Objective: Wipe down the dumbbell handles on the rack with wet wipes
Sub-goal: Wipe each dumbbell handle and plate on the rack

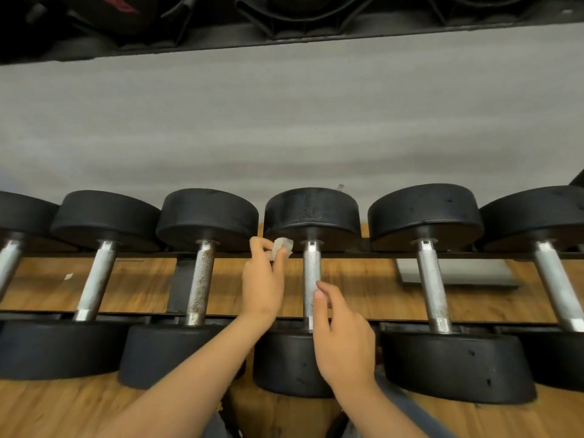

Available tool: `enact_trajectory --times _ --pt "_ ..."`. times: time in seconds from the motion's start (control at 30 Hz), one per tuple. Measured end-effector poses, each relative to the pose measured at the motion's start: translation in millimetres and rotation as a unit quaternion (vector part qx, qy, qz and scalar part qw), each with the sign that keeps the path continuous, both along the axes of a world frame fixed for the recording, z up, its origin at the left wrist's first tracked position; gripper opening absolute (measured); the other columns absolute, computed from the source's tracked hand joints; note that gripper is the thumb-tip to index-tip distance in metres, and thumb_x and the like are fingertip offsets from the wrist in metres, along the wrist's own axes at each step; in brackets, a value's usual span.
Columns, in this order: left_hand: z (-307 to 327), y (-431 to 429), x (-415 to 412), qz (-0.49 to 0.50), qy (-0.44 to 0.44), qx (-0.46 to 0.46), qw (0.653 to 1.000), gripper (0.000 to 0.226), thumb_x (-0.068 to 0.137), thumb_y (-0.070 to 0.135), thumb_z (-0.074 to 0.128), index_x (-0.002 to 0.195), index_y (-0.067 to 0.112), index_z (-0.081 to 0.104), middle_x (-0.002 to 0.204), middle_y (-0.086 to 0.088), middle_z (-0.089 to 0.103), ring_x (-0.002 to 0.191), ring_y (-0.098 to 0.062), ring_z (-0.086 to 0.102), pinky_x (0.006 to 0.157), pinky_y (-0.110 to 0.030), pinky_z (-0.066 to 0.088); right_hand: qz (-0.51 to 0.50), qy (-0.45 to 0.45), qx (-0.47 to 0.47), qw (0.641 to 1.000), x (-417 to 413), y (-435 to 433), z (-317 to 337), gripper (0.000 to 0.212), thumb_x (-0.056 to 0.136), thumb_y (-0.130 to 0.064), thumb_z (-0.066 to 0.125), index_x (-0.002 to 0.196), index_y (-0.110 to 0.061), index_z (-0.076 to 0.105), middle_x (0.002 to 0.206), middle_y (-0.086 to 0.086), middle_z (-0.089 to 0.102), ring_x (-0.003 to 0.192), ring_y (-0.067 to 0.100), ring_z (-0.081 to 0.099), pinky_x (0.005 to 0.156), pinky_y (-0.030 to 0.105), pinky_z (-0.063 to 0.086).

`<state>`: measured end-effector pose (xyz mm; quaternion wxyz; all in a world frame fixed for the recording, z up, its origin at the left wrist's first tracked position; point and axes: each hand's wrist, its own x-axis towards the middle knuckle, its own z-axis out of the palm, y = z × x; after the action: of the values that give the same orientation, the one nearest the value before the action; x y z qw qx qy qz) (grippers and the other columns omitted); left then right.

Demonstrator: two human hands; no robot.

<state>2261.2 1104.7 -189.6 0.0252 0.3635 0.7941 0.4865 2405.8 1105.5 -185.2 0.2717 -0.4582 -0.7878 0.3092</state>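
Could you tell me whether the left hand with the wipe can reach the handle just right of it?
Probably yes: the left hand pinches the wipe just left of the handle, whose upper stretch is bare; the right hand covers only its lower end.

Rack point(142, 315): two black rails over wood floor point(354, 279). Holds six dumbbells point(207, 213) side by side, black heads, steel handles point(431, 279) spanning both rails.

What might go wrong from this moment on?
The wipe in the left hand is a small wad, so it may miss parts of the middle handle. The right hand is bare at that handle and may re-soil it. The rusty handle beside it could dirty the wipe.
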Motion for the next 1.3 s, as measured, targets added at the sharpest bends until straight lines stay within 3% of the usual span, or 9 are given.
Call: enact_trajectory --times 0.13,0.37,0.53,0.63,0.77,0.9,1.0,1.17,1.3 --pt "-2.4 24.1 12.5 0.045 -0.171 0.040 0.983 0.014 0.098 0.022 0.058 0.090 0.017 0.047 0.077 0.003 0.059 0.069 -0.009 0.057 0.058 -0.013 0.041 0.004 -0.004 -0.005 1.000 2.4 -0.3 2.4 0.056 0.091 -0.055 0.018 0.130 -0.035 0.054 0.079 -0.013 0.064 0.075 0.003 0.061 0.070 0.028 0.054" --pt "3.9 45.7 26.9 0.046 -0.460 0.078 0.883 0.018 0.089 0.023 0.070 0.076 0.014 0.064 0.088 -0.007 0.064 0.085 -0.022 0.060 0.078 -0.036 0.053 0.016 -0.018 0.004 1.000 0.0 0.8 0.8 0.057 0.091 -0.056 0.016 0.122 -0.032 0.058 0.084 -0.012 0.065 0.073 0.004 0.062 0.066 0.028 0.055" --pt "11.7 42.3 31.9 0.057 -0.496 0.115 0.859 0.026 0.095 0.026 0.061 0.072 0.014 0.064 0.077 -0.005 0.062 0.078 -0.020 0.060 0.082 -0.038 0.052 0.012 -0.016 0.014 1.000 -0.2 0.8 0.8 0.052 0.091 -0.056 0.017 0.110 -0.030 0.059 0.078 -0.010 0.064 0.065 0.006 0.061 0.060 0.031 0.054" --pt "7.7 44.0 28.8 0.054 -0.449 0.085 0.888 0.027 0.093 0.026 0.066 0.069 0.013 0.062 0.075 -0.005 0.062 0.076 -0.019 0.060 0.075 -0.034 0.052 0.010 -0.017 0.014 1.000 -0.2 1.0 0.4 0.050 0.092 -0.055 0.019 0.108 -0.030 0.059 0.075 -0.009 0.063 0.063 0.006 0.060 0.059 0.033 0.054" --pt "3.9 44.3 22.6 0.055 -0.427 0.044 0.902 0.026 0.085 0.028 0.075 0.098 0.012 0.058 0.093 -0.002 0.061 0.084 -0.015 0.059 0.067 -0.026 0.048 0.010 -0.009 0.006 1.000 0.7 0.4 1.5 0.048 0.092 -0.054 0.021 0.107 -0.028 0.059 0.073 -0.009 0.062 0.063 0.006 0.060 0.059 0.034 0.054" --pt "6.6 43.8 12.2 0.000 -0.482 -0.024 0.876 0.040 0.085 0.037 0.073 0.111 0.011 0.058 0.105 -0.004 0.063 0.103 -0.022 0.061 0.095 -0.037 0.051 0.008 -0.012 0.006 1.000 0.0 -0.2 1.2 0.047 0.092 -0.055 0.022 0.106 -0.029 0.058 0.073 -0.008 0.062 0.063 0.007 0.061 0.060 0.035 0.055" --pt "6.4 42.4 8.5 -0.035 -0.519 -0.031 0.854 0.046 0.083 0.040 0.074 0.110 0.004 0.064 0.108 -0.010 0.068 0.105 -0.025 0.065 0.101 -0.042 0.050 0.011 -0.009 -0.004 1.000 -0.7 0.3 0.8 0.045 0.093 -0.055 0.023 0.106 -0.029 0.057 0.074 -0.009 0.063 0.063 0.007 0.061 0.061 0.034 0.055" --pt "1.8 41.2 7.6 0.019 -0.375 0.015 0.927 0.018 0.082 0.026 0.078 0.072 0.015 0.068 0.081 -0.002 0.068 0.087 -0.020 0.066 0.081 -0.035 0.058 0.012 0.023 -0.017 1.000 3.2 -0.7 -0.4 0.038 0.096 -0.048 0.028 0.098 -0.026 0.059 0.071 -0.006 0.062 0.060 0.008 0.060 0.058 0.035 0.054" --pt "2.7 39.3 8.5 0.008 -0.281 0.015 0.959 0.028 0.085 0.030 0.075 0.073 0.005 0.070 0.068 -0.005 0.063 0.068 -0.014 0.058 0.073 -0.034 0.054 0.010 0.019 -0.006 1.000 3.0 0.7 -1.8 0.038 0.095 -0.049 0.027 0.095 -0.027 0.058 0.070 -0.006 0.062 0.059 0.008 0.059 0.057 0.035 0.054"
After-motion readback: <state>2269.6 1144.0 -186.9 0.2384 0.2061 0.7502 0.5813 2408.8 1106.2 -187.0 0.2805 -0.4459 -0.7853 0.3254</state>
